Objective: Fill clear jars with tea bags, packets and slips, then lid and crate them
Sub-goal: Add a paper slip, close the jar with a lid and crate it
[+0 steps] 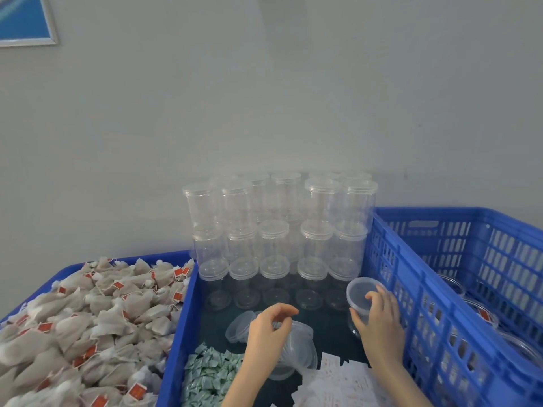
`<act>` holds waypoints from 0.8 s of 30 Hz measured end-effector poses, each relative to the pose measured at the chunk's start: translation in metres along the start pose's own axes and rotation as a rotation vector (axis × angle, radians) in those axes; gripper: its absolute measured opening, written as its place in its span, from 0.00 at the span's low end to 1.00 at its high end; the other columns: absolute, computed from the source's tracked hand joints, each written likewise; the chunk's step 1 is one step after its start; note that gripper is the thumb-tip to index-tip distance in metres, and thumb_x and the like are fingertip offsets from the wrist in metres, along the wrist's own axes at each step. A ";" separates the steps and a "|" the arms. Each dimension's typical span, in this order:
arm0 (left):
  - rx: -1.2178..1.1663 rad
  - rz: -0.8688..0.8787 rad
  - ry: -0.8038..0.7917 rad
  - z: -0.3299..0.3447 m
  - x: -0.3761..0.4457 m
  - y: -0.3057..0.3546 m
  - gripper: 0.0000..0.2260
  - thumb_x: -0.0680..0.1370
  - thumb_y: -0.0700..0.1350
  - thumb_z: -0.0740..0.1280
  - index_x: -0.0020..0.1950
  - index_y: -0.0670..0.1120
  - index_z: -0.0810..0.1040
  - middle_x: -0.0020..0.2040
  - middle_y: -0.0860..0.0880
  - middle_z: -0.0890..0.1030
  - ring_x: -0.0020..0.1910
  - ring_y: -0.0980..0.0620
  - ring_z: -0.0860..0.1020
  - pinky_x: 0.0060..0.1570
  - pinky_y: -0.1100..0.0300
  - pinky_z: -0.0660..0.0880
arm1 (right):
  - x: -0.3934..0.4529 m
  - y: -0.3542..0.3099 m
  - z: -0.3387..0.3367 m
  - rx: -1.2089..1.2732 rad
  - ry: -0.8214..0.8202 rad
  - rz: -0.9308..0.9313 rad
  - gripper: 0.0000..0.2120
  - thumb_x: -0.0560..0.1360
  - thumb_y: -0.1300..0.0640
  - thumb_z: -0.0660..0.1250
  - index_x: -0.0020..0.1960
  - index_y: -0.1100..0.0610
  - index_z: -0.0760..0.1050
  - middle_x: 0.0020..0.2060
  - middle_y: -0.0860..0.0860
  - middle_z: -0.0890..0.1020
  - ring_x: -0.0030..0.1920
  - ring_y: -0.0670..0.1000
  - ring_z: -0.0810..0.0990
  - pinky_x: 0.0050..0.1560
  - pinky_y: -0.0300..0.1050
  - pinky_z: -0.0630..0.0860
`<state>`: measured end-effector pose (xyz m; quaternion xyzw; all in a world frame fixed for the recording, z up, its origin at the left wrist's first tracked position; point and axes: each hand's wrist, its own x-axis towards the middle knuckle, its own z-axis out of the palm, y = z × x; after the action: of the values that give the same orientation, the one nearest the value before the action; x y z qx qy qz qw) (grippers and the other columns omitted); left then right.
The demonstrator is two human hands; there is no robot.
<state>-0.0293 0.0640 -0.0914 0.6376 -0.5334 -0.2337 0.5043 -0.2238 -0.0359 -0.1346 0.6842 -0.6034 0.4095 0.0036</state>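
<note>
My right hand grips a clear jar that stands tilted beside the crate wall, with the thumb resting on its top rim. My left hand hovers over a heap of clear lids, fingers curled and pinching one lid. Lidded empty jars are stacked in three tiers against the wall behind. Beige tea bags with red tags fill the blue tray on the left. Green-white packets lie in front of my left arm, and white slips lie between my arms.
A blue tray wall separates the tea bags from the dark work surface. A tall blue slatted crate stands on the right and holds several filled, lidded jars. A grey wall closes off the back.
</note>
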 end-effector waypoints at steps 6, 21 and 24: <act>-0.034 0.116 -0.076 -0.003 -0.001 0.011 0.24 0.72 0.44 0.72 0.63 0.61 0.69 0.59 0.63 0.74 0.57 0.67 0.73 0.50 0.72 0.71 | -0.014 -0.048 -0.035 0.092 0.140 -0.322 0.28 0.57 0.57 0.85 0.52 0.64 0.78 0.53 0.58 0.82 0.55 0.62 0.82 0.44 0.54 0.82; 0.006 0.013 -0.234 -0.041 0.005 0.036 0.50 0.59 0.60 0.75 0.76 0.58 0.54 0.69 0.55 0.67 0.66 0.57 0.68 0.60 0.63 0.66 | -0.035 -0.101 -0.046 0.853 -0.436 -0.060 0.54 0.53 0.38 0.80 0.71 0.35 0.52 0.69 0.37 0.66 0.69 0.35 0.66 0.61 0.33 0.68; 0.066 0.034 -0.301 -0.052 0.005 0.042 0.49 0.60 0.62 0.74 0.76 0.59 0.54 0.69 0.54 0.66 0.67 0.56 0.68 0.63 0.59 0.66 | -0.035 -0.096 -0.046 0.958 -0.660 0.015 0.58 0.51 0.46 0.82 0.73 0.39 0.54 0.68 0.38 0.73 0.70 0.42 0.70 0.70 0.47 0.69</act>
<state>-0.0033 0.0833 -0.0326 0.6026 -0.6211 -0.3003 0.4012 -0.1671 0.0418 -0.0771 0.6968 -0.3249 0.4018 -0.4974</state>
